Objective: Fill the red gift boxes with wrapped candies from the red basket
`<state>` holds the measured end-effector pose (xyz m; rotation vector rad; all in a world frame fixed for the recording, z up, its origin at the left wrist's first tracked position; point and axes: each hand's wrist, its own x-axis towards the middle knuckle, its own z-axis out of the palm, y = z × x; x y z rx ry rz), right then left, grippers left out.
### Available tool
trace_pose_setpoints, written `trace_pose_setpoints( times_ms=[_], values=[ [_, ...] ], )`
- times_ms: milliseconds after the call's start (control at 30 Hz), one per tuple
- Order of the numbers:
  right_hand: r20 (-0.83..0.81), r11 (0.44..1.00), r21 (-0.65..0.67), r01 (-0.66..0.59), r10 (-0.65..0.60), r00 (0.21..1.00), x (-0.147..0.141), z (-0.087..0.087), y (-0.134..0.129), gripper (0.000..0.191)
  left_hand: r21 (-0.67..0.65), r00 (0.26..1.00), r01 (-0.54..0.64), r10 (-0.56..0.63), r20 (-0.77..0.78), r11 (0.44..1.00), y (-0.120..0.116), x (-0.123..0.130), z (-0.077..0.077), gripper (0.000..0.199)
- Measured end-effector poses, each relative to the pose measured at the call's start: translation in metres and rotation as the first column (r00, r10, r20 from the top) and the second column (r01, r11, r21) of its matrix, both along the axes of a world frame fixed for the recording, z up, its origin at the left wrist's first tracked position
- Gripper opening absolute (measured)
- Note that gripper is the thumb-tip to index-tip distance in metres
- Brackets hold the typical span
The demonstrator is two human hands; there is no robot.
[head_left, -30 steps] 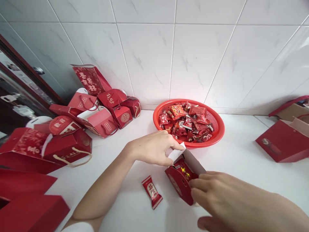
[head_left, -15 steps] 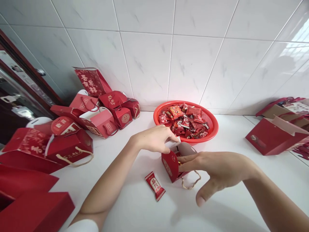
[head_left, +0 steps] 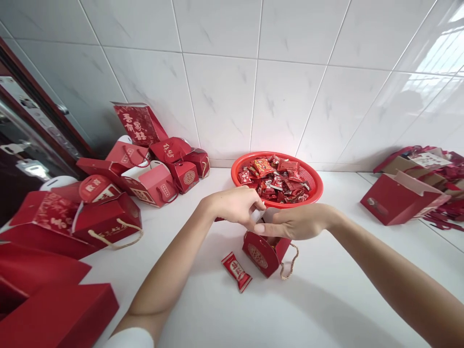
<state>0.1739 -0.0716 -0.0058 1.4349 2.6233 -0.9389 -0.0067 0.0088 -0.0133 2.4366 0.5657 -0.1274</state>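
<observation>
A small red gift box [head_left: 260,256] with a gold round pattern and a twisted rope handle [head_left: 290,263] stands on the white surface in front of me. My left hand [head_left: 241,205] is closed at its upper left, fingers curled on a pale flap. From the right, my right hand [head_left: 304,221] reaches over the box top, its thumb stretched toward my left fingertips and its fingers closed about the flaps, partly hidden. The inside of the box is mostly covered by my hands. Left of the box lies one red wrapped candy [head_left: 237,271].
Behind the box, a red plastic basket [head_left: 319,193] holds many wrapped candies. Several red gift boxes [head_left: 108,220] crowd the left side. At right, a red paper bag [head_left: 398,198] lies beside more packaging. A tiled wall [head_left: 217,96] closes off the back.
My right hand has come out of the box and moved up and left to its top flaps. The box has turned slightly; my left hand has stayed at the flap.
</observation>
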Motion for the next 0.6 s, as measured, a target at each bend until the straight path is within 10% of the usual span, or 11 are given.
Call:
trace_pose_setpoints(
  times_ms=[67,267,367,600],
  values=[
    [0.09,0.994,-0.108,0.005,0.005,0.996,-0.009,0.008,-0.006,0.068,0.01,1.0,0.005,-0.005,0.008,1.0,0.002,0.0,-0.001,0.009],
    [-0.06,0.957,0.268,-0.112,0.133,0.989,-0.043,0.015,-0.066,0.038,-0.006,0.999,0.021,-0.021,0.048,1.0,0.009,-0.002,-0.005,0.02],
    [0.203,0.917,0.292,-0.272,0.218,0.955,-0.069,-0.02,-0.086,0.016,-0.023,1.0,-0.017,0.017,0.02,1.0,0.009,-0.003,-0.006,0.018],
    [0.496,0.883,0.394,-0.253,0.028,0.868,-0.118,-0.122,-0.074,0.06,0.039,0.997,0.011,-0.014,0.077,0.999,0.004,0.0,-0.004,0.024]
  ],
)
